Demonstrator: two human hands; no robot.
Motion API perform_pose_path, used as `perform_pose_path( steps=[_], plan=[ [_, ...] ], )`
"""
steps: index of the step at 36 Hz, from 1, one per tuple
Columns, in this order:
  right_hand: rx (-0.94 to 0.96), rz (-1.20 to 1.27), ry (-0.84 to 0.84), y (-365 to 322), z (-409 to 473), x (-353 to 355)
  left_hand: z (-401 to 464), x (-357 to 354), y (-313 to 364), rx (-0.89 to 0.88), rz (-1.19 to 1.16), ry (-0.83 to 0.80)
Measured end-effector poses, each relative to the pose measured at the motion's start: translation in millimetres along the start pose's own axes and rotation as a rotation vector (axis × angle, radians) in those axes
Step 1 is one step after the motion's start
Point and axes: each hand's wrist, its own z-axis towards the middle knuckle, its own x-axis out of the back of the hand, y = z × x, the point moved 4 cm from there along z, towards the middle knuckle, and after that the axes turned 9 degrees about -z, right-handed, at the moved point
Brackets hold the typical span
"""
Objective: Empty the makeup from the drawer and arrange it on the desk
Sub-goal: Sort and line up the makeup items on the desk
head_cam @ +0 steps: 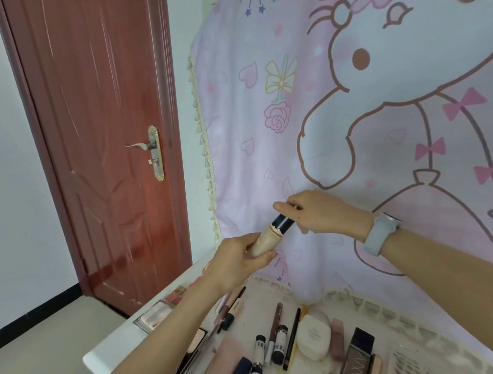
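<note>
The left hand (236, 257) wraps its grip round the beige body of a foundation tube (268, 236) while the right hand (315, 212) pinches its dark cap, both raised above the far left of the tabletop (114, 348). If the cap twists loose, the smeared neck could drip onto the makeup (289, 344) rowed below. The tube looks worn, its neck crusted beige.

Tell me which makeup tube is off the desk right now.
The beige tube with the dark cap, held up between left hand and right hand; the others lie on the desk.
</note>
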Motion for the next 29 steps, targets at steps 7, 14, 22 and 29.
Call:
perform_pose_path(
  steps=[7, 14, 22, 29],
  plan=[
    [0.084, 0.235, -0.047, -5, -1, -3, -1, 3, -6, 0.013, 0.011, 0.021],
    [0.054, 0.065, 0.008, -2, 3, -7, -3, 3, -6, 0.015, 0.019, 0.009],
    [-0.024, 0.078, -0.054, -5, 3, -11, -5, 5, -7, 0.019, 0.019, -0.004],
    [0.073, 0.203, -0.027, -7, -3, -11, -7, 7, -9, 0.023, 0.009, 0.013]
  ],
)
